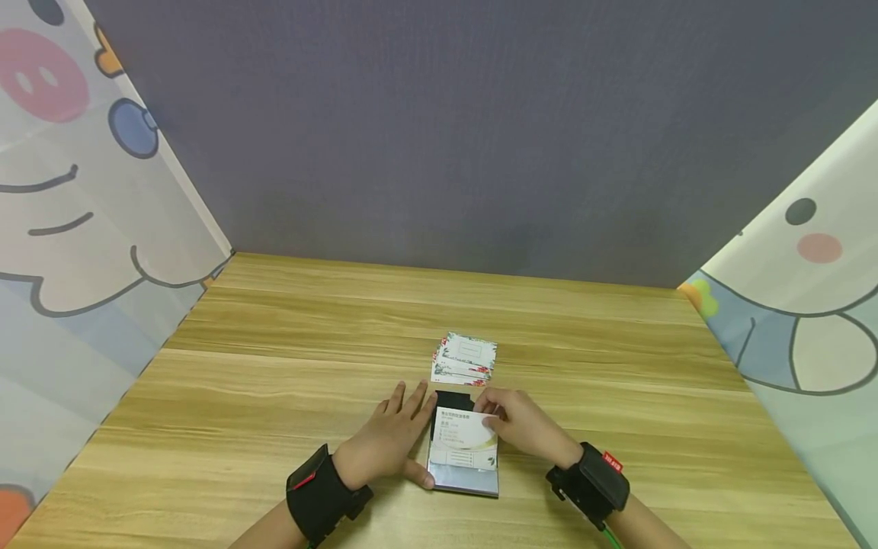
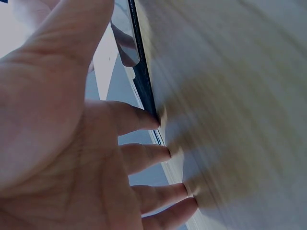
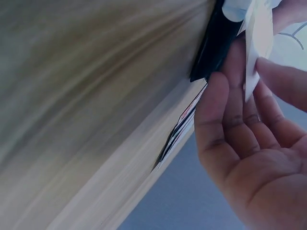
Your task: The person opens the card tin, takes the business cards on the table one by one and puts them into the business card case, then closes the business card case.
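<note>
A white business card with printed lines and a gold curve lies over a flat card case, black at its far end and silvery at its near end. My right hand pinches the card at its right edge between thumb and fingers. In the right wrist view the card stands tilted above the case's black side. With fingers spread, my left hand rests along the case's left side, thumb near its lower corner. Its fingertips meet the wood beside the case edge in the left wrist view.
Just beyond the case, several white cards with red and green floral print lie in a loose, fanned pile on the wooden table. A grey panel rises behind the table. Cartoon-printed sheets flank both sides.
</note>
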`<act>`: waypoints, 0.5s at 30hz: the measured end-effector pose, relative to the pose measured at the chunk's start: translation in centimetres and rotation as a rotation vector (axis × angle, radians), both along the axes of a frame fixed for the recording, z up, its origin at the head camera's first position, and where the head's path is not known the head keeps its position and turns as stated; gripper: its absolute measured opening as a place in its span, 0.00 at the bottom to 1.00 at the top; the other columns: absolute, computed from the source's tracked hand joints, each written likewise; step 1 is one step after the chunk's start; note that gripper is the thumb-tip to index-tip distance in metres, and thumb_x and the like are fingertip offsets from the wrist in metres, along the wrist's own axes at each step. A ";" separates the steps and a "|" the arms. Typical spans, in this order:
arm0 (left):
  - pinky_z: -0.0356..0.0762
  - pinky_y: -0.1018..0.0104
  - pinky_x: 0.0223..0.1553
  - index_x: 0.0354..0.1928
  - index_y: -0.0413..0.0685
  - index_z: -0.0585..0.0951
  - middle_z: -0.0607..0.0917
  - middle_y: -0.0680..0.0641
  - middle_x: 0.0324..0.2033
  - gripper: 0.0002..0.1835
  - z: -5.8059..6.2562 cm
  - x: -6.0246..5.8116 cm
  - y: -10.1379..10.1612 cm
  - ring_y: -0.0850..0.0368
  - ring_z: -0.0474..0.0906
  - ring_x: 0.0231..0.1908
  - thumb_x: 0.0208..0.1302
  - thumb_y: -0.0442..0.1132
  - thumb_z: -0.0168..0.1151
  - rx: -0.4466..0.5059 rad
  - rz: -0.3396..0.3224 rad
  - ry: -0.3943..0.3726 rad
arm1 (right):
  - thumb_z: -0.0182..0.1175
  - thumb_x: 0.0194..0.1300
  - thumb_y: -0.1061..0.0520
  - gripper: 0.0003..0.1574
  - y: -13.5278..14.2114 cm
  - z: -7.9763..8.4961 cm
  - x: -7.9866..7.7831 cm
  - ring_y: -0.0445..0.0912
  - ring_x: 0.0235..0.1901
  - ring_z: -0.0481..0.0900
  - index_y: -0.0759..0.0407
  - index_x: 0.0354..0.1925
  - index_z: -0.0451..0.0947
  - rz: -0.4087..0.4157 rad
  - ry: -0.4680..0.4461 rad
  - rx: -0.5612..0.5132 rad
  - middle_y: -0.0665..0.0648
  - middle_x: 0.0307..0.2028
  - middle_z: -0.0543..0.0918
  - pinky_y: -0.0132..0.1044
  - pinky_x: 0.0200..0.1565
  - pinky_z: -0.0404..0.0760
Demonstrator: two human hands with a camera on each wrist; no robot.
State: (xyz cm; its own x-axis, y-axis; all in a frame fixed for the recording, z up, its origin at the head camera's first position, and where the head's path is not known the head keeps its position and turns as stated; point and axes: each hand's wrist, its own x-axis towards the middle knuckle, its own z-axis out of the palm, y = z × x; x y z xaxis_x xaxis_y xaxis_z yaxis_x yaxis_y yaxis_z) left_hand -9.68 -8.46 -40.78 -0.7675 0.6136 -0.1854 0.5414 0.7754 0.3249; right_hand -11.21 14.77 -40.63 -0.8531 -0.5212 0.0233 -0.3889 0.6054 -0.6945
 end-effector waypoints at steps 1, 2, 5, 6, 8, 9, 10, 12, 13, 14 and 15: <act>0.59 0.36 0.57 0.67 0.37 0.55 0.51 0.33 0.69 0.63 0.0 0.0 0.0 0.27 0.44 0.63 0.30 0.67 0.65 0.000 0.000 0.001 | 0.56 0.55 0.71 0.09 0.0 0.0 0.0 0.41 0.26 0.71 0.58 0.32 0.76 0.008 -0.010 0.003 0.51 0.27 0.78 0.33 0.26 0.73; 0.59 0.36 0.57 0.67 0.37 0.55 0.51 0.33 0.69 0.63 0.0 0.0 0.0 0.27 0.44 0.63 0.30 0.67 0.65 0.000 0.000 0.002 | 0.56 0.55 0.70 0.09 0.0 0.0 0.1 0.41 0.26 0.71 0.58 0.32 0.76 0.017 -0.019 0.005 0.51 0.27 0.78 0.33 0.26 0.73; 0.59 0.36 0.58 0.67 0.37 0.55 0.51 0.33 0.69 0.63 0.0 0.0 0.0 0.27 0.44 0.63 0.30 0.67 0.65 0.001 0.001 0.000 | 0.56 0.56 0.70 0.08 -0.2 0.0 0.2 0.41 0.26 0.70 0.59 0.32 0.76 0.039 -0.039 0.021 0.51 0.26 0.76 0.34 0.27 0.73; 0.59 0.36 0.58 0.67 0.37 0.55 0.51 0.33 0.69 0.63 0.0 0.0 0.0 0.27 0.44 0.63 0.30 0.67 0.65 0.001 0.001 0.001 | 0.56 0.55 0.70 0.08 -0.2 0.0 0.2 0.41 0.26 0.70 0.60 0.32 0.76 0.046 -0.041 0.026 0.51 0.26 0.76 0.34 0.27 0.73; 0.58 0.36 0.58 0.67 0.38 0.55 0.51 0.32 0.69 0.63 0.0 0.0 0.0 0.27 0.44 0.63 0.30 0.67 0.65 0.000 0.001 0.002 | 0.56 0.55 0.70 0.08 -0.3 -0.1 0.3 0.41 0.26 0.70 0.60 0.32 0.76 0.054 -0.044 0.033 0.52 0.26 0.75 0.35 0.28 0.73; 0.58 0.36 0.58 0.67 0.38 0.55 0.51 0.32 0.69 0.63 0.0 0.0 0.0 0.27 0.45 0.63 0.30 0.67 0.65 0.000 0.001 0.003 | 0.57 0.55 0.70 0.08 -0.3 -0.1 0.3 0.42 0.26 0.70 0.60 0.31 0.76 0.055 -0.047 0.037 0.52 0.26 0.75 0.35 0.28 0.73; 0.58 0.36 0.58 0.67 0.38 0.55 0.51 0.32 0.69 0.63 0.0 0.0 0.0 0.27 0.45 0.63 0.30 0.67 0.65 -0.002 0.001 0.005 | 0.57 0.54 0.71 0.08 -0.3 -0.1 0.3 0.42 0.26 0.70 0.60 0.31 0.76 0.056 -0.048 0.040 0.53 0.26 0.75 0.35 0.28 0.73; 0.59 0.36 0.58 0.67 0.38 0.55 0.51 0.33 0.69 0.63 0.0 0.1 0.0 0.27 0.45 0.63 0.30 0.67 0.65 -0.007 0.001 0.009 | 0.57 0.54 0.71 0.08 -0.3 -0.2 0.3 0.42 0.26 0.70 0.60 0.31 0.76 0.061 -0.049 0.040 0.53 0.26 0.76 0.35 0.28 0.74; 0.59 0.36 0.58 0.67 0.38 0.55 0.51 0.33 0.69 0.63 0.0 0.1 0.0 0.28 0.45 0.63 0.30 0.67 0.65 -0.010 0.001 0.009 | 0.58 0.53 0.71 0.08 -0.3 -0.2 0.3 0.42 0.26 0.70 0.60 0.30 0.76 0.065 -0.049 0.042 0.54 0.26 0.76 0.35 0.28 0.74; 0.59 0.36 0.58 0.67 0.38 0.55 0.51 0.33 0.69 0.63 0.0 0.1 0.0 0.28 0.45 0.63 0.30 0.67 0.65 -0.012 0.001 0.011 | 0.58 0.53 0.71 0.08 -0.3 -0.2 0.3 0.41 0.26 0.70 0.60 0.30 0.76 0.070 -0.049 0.044 0.53 0.26 0.76 0.35 0.28 0.74; 0.60 0.37 0.58 0.67 0.38 0.55 0.51 0.33 0.69 0.63 0.0 0.1 0.0 0.28 0.45 0.63 0.30 0.68 0.64 -0.015 0.001 0.013 | 0.59 0.52 0.71 0.08 -0.4 -0.2 0.3 0.41 0.26 0.70 0.60 0.30 0.77 0.075 -0.050 0.044 0.53 0.26 0.76 0.35 0.28 0.75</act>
State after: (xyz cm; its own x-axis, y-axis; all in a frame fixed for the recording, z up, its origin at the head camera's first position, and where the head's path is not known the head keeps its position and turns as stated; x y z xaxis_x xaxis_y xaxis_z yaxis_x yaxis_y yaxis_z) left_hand -9.61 -8.43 -40.75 -0.7703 0.6103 -0.1848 0.5449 0.7805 0.3065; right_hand -10.86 14.42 -40.88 -0.8110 -0.5835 -0.0426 -0.3999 0.6060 -0.6877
